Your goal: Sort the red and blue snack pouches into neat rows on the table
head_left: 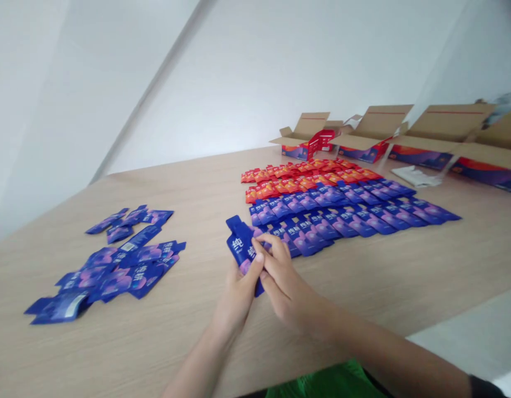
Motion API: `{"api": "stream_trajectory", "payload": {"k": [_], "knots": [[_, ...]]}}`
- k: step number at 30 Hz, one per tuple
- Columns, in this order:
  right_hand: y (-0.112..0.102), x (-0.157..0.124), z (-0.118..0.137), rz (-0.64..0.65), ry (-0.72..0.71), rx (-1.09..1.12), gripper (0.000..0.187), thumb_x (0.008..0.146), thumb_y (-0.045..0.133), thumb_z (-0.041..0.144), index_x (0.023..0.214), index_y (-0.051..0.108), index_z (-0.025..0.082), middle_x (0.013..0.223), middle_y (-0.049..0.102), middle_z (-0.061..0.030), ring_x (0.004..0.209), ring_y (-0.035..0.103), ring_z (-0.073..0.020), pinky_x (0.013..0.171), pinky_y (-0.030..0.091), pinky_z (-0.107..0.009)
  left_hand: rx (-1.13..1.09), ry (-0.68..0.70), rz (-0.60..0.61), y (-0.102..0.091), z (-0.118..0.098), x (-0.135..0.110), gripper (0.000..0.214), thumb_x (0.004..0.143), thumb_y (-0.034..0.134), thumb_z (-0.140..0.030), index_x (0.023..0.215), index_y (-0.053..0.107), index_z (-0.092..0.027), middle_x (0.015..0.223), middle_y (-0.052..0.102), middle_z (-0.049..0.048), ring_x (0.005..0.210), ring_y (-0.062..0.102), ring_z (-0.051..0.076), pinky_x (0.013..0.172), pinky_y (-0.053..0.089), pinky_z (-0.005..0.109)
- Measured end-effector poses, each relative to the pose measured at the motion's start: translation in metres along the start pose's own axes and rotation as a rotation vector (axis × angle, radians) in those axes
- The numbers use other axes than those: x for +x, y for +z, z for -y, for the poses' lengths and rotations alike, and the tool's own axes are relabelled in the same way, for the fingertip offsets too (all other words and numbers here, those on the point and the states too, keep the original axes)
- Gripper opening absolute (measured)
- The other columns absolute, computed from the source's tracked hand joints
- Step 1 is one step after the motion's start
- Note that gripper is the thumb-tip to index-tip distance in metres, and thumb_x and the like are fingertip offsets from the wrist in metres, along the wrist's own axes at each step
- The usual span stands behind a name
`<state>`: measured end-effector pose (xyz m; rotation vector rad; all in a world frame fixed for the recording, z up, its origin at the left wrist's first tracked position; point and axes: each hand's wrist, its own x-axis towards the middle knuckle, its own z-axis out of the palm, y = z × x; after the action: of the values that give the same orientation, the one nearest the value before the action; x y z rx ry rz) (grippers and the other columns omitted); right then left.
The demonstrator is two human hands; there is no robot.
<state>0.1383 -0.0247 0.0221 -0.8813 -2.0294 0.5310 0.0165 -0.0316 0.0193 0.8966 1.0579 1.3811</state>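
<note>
Since the left hand (238,298) and right hand (282,284) close together on one blue sachet (240,243), it stands tilted up off the desk (363,287), just beside the neat blue rows (334,221).

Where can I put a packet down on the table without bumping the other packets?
The wooden table shows bare wood between the loose blue sachets and the blue rows, and again below those rows, right of your right hand. It's crowded at the orange rows and the cardboard cartons.

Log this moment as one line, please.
left hand: holds blue packet | right hand: holds same packet | nearby: blue packet rows, orange packet rows, loose blue packets | table: wooden | beyond: open cardboard boxes
</note>
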Motion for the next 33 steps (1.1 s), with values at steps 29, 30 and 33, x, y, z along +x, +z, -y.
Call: {"api": "stream_trajectory", "payload": {"k": [29, 30, 33], "knots": [[-0.115, 0.018, -0.076, 0.198, 0.269, 0.477, 0.020, 0.081, 0.067, 0.038, 0.082, 0.064, 0.018, 0.078, 0.066, -0.0013, 0.076, 0.064, -0.0184, 0.074, 0.053, -0.033, 0.470, -0.043, 0.402, 0.044, 0.021, -0.011, 0.028, 0.089, 0.059, -0.041, 0.101, 0.069, -0.018, 0.103, 0.071, 0.0079, 0.096, 0.067, 0.024, 0.091, 0.053, 0.043], [-0.118, 0.029, -0.086, 0.173, 0.274, 0.471, 0.021, 0.080, 0.069, 0.039, 0.082, 0.064, 0.018, 0.077, 0.066, -0.0011, 0.075, 0.064, -0.0185, 0.074, 0.053, -0.034, 0.577, 0.074, 0.381, 0.038, 0.020, -0.002, 0.029, 0.092, 0.053, -0.040, 0.101, 0.069, -0.018, 0.107, 0.070, 0.0092, 0.103, 0.065, 0.025, 0.096, 0.050, 0.044], [-0.117, 0.064, -0.118, 0.163, 0.272, 0.441, 0.024, 0.073, 0.075, 0.038, 0.082, 0.065, 0.018, 0.078, 0.068, -0.0012, 0.077, 0.064, -0.0188, 0.080, 0.053, -0.036, 0.954, 0.406, 0.192, 0.014, 0.018, 0.031, 0.031, 0.092, 0.049, -0.034, 0.110, 0.065, -0.015, 0.123, 0.059, 0.0150, 0.120, 0.055, 0.027, 0.107, 0.041, 0.046]]}}
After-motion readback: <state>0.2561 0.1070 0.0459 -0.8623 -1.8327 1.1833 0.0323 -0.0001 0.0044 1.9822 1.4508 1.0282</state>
